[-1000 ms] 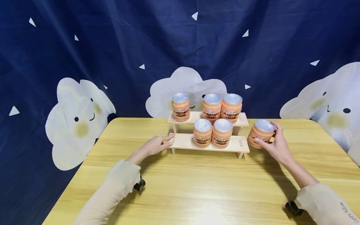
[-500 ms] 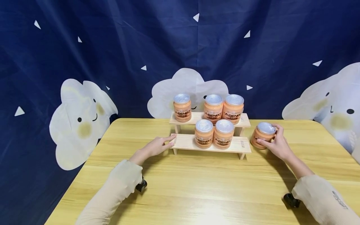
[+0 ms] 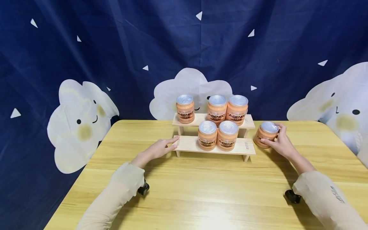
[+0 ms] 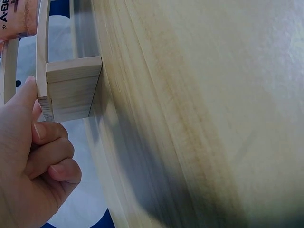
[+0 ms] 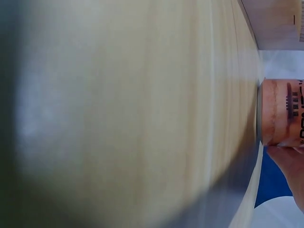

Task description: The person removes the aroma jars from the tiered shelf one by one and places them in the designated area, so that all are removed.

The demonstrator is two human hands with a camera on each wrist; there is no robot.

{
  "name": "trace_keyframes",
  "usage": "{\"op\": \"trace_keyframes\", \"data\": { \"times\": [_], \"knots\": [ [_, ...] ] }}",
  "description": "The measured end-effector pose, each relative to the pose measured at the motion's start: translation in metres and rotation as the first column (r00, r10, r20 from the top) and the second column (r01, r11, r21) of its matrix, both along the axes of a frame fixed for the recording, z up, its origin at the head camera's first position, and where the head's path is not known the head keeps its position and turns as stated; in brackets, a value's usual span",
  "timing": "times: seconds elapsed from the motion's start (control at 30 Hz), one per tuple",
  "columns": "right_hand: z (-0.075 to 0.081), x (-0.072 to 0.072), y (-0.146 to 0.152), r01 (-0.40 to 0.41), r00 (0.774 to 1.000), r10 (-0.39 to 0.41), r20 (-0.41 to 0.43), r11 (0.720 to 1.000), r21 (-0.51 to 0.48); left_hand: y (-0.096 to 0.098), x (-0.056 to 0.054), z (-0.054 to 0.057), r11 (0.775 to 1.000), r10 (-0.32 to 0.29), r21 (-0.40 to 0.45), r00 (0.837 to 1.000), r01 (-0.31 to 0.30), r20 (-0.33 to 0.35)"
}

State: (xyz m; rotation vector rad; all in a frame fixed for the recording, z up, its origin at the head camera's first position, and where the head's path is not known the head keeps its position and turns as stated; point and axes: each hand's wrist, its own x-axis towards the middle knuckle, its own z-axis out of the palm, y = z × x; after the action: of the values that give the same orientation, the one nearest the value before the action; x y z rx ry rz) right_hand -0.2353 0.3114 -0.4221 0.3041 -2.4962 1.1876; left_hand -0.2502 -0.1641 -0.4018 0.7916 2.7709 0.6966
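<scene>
In the head view my left hand [image 3: 156, 149] pinches the left end of the lower board of a two-tier wooden stand [image 3: 187, 144]. The left wrist view shows the thumb on top of the board [image 4: 42, 52] and curled fingers [image 4: 50, 156] at its end. My right hand [image 3: 283, 143] grips an orange jar [image 3: 262, 137] with a silver lid, just right of the stand. This jar stands upright on the table; its base [image 5: 268, 114] appears to touch the tabletop in the right wrist view. Thumb and fingers lie on opposite sides of it.
Two like jars [image 3: 207, 138] stand side by side on the lower tier. On the upper tier are one jar [image 3: 185, 110] at the left and two touching jars [image 3: 237, 111] at the right. A dark blue curtain [image 3: 129, 48] hangs behind the wooden table [image 3: 187, 188].
The jar in my right hand was tilted and now stands straight at the stand's right. My right forearm has shifted slightly left. The left hand keeps its place on the board.
</scene>
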Motion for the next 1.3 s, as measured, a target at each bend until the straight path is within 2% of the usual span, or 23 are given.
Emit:
{"op": "trace_keyframes", "data": {
  "times": [0.23,0.57,0.77,0.97,1.17,1.3],
  "knots": [
    [-0.003,-0.006,0.001,-0.046,0.998,0.047,-0.043,0.999,0.016,0.001,0.000,0.002,1.000,0.006,-0.007,1.000,-0.005,0.005],
    [0.003,-0.006,0.005,-0.060,0.998,0.059,0.020,0.998,0.023,0.001,0.000,0.002,1.000,0.002,-0.001,1.000,-0.002,0.016],
    [0.006,-0.002,0.008,-0.093,0.995,0.093,0.047,0.996,0.003,0.002,-0.001,0.001,1.000,0.005,-0.008,1.000,-0.004,0.016],
    [0.012,0.005,0.006,-0.066,0.997,0.066,-0.026,0.998,-0.010,0.000,0.000,0.001,1.000,0.005,0.005,1.000,-0.005,0.024],
    [0.024,0.014,-0.003,0.001,0.995,-0.003,-0.098,1.000,-0.025,-0.002,0.001,0.000,0.999,-0.034,0.031,0.999,0.035,-0.024],
    [0.032,0.021,-0.014,0.001,0.990,-0.005,-0.139,1.000,-0.029,-0.002,0.001,-0.002,1.000,-0.024,0.020,0.999,0.024,-0.028]
  ]
}}
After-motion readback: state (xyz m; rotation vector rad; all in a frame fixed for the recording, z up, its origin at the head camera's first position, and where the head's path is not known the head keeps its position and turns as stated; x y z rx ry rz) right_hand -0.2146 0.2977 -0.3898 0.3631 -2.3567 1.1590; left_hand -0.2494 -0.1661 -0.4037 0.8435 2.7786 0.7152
